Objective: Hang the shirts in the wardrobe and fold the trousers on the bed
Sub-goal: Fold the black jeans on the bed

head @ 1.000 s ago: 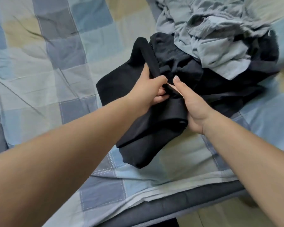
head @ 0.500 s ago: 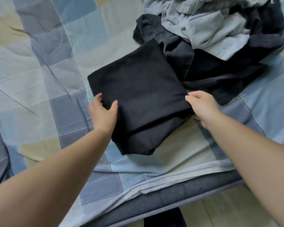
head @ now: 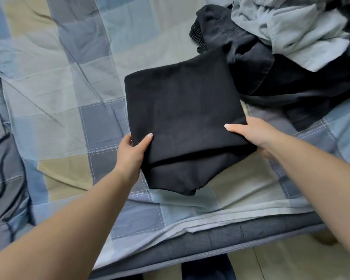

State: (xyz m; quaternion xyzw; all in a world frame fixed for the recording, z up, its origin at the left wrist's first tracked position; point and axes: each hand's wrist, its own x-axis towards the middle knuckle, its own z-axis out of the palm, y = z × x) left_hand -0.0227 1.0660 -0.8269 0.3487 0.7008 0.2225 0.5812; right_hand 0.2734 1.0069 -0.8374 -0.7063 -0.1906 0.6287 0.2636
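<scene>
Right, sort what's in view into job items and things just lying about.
Part of the job:
- folded black trousers, gripped by left hand and right hand
- pile of dark clothes and pale grey garment
- bed, its checked cover

Lying about:
- wooden floor

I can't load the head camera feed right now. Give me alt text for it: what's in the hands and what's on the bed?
Both hands grip a folded black pair of trousers on the checked bedspread: left hand at its near-left edge, right hand at its right edge, thumbs on top. An unsorted heap of dark and pale grey clothes lies behind it to the right.
</scene>
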